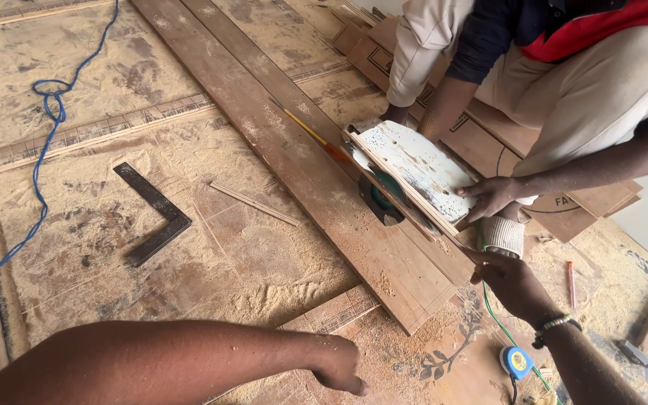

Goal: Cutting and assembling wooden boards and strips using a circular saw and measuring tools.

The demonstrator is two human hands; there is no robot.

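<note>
The left hand (343,367) is curled into a loose fist, knuckles pressed onto the sawdust-covered floor (211,255), holding nothing. The right hand (508,281) reaches forward with fingers half closed, its fingertips touching the near end of a long plank (301,165); whether it pinches anything cannot be told. Just beyond that hand, a white painted board (418,169) lies tilted on the plank, held down by another person's hand (489,196). A steel square (153,214) lies well left of both hands. A blue-and-yellow tape measure (517,362) sits just under the right wrist, a blue cord (39,165) far left.
</note>
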